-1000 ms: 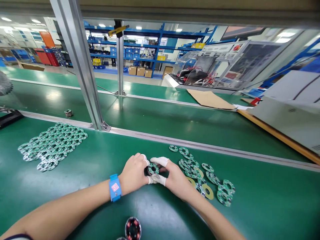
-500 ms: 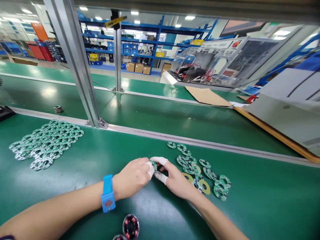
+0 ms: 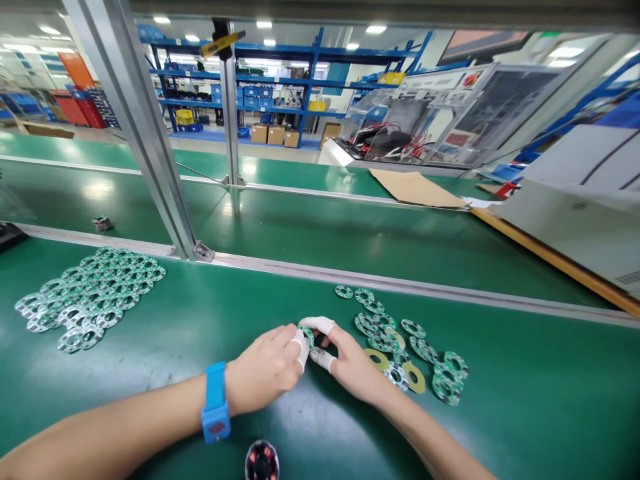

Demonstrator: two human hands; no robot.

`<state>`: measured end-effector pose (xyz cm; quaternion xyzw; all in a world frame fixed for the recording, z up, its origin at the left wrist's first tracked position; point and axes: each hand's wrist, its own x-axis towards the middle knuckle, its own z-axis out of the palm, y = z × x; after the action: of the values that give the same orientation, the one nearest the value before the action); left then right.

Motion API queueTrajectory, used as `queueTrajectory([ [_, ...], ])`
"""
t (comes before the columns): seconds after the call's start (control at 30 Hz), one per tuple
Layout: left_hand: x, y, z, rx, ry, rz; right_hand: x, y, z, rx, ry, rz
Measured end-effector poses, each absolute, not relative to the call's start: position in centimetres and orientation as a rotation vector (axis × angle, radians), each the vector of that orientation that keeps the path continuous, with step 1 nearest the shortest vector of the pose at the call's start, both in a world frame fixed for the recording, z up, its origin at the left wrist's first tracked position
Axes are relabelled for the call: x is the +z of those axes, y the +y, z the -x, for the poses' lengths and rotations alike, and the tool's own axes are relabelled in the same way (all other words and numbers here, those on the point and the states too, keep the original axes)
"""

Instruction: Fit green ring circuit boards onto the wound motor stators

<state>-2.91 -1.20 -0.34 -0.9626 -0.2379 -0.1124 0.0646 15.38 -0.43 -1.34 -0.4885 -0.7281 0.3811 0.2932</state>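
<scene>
Between my two hands, over the green worktop, is a small ring-shaped circuit board (image 3: 307, 335), partly hidden by fingers. My left hand (image 3: 273, 365), with white finger cots and a blue wrist strap (image 3: 216, 403), pinches the board's left side. Thumb and index finger of my right hand (image 3: 345, 357), also in white cots, close on its right edge. To the right lie loose ring circuit boards (image 3: 384, 341), some overlapping, with a few yellow rings (image 3: 413, 378) among them. On the left, many more such boards (image 3: 107, 287) lie in overlapping rows.
A motor stator with copper windings (image 3: 262, 460) sits at the near edge. Behind the worktop runs a metal rail (image 3: 320, 272), with an aluminium post (image 3: 135, 133) rising at left. A small wound part (image 3: 102, 223) rests beyond the rail. A grey machine casing (image 3: 575, 220) stands at right.
The view has shifted slightly, and a second stator at the near edge has gone out of frame. Both hands still hold the board, which shows a little more between the fingers.
</scene>
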Motion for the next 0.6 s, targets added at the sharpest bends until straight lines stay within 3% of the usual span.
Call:
queueTrajectory([
  [0.1, 0.4, -0.6, 3.1, -0.591, -1.021, 3.095, -0.8, -0.1, -16.1, 1.145, -1.882, 1.252],
  [0.23, 0.7, 0.2, 3.3, -0.976, -1.548, 3.172, 0.2, 0.0, -16.1, 0.974, -1.814, 1.410],
  [0.6, -0.7, 0.8, 2.9, -0.860, -1.499, 3.259, 0.6, -0.5, -13.9, 0.453, -2.137, 1.637],
])
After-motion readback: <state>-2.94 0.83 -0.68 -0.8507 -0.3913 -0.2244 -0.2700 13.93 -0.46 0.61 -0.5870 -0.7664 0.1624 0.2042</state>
